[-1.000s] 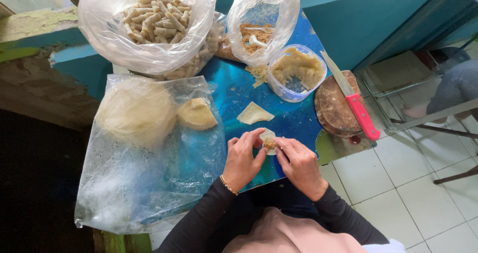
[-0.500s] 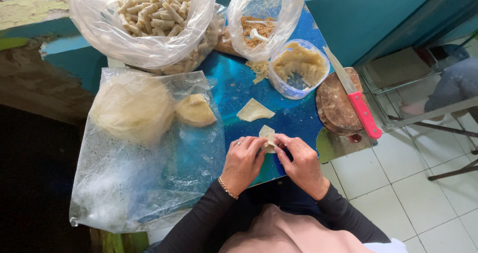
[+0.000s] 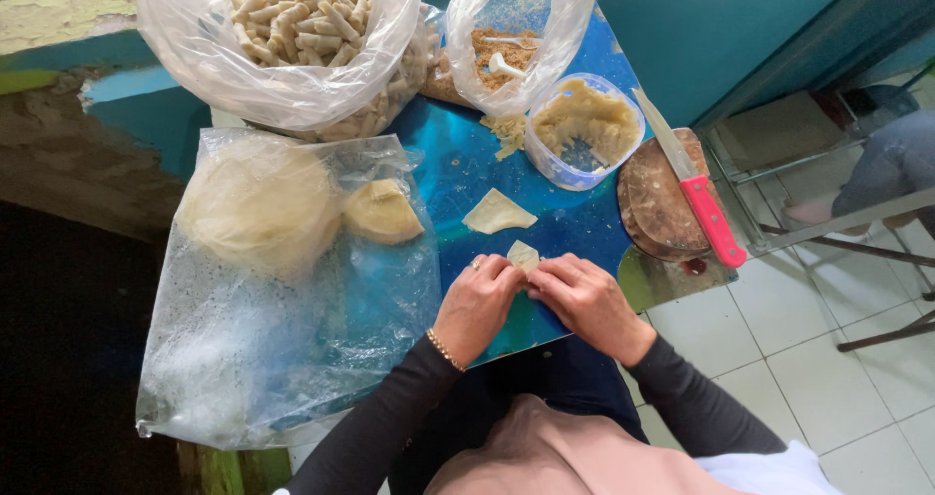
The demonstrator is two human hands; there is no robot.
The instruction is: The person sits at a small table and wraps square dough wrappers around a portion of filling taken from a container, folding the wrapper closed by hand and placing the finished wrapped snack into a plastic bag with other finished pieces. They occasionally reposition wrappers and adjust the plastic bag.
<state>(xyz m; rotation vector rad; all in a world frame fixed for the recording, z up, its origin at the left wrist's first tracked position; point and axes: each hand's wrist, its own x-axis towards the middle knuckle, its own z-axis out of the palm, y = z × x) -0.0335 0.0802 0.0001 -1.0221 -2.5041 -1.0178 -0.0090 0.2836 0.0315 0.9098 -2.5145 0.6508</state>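
Before you, on the table [image 3: 458, 179]: wrapper sheet [image 3: 498, 213] at centre, tub of filling [image 3: 584, 130] behind it to the right, knife [image 3: 693, 188] on the chopping board [image 3: 654, 208] at far right, bag of rolls [image 3: 292, 28] behind left, dough stack [image 3: 258, 203] on plastic, left.

Worktable contents, blue top [image 3: 458, 179], seen from above

Clear bag of pale rolled sticks [image 3: 292, 18] at the far left; second clear bag holding brown crumbs [image 3: 502, 47] and a white spoon [image 3: 504, 65] beside it; round plastic tub of yellowish paste [image 3: 584, 125]; round wooden board [image 3: 662, 198] at the table's right edge, carrying a red-handled knife [image 3: 693, 188]; large flat plastic sheet [image 3: 282, 320] covering a dough mound [image 3: 258, 203] and a smaller lump [image 3: 382, 213]; one loose wrapper [image 3: 497, 213]; white tiled floor [image 3: 799, 359]
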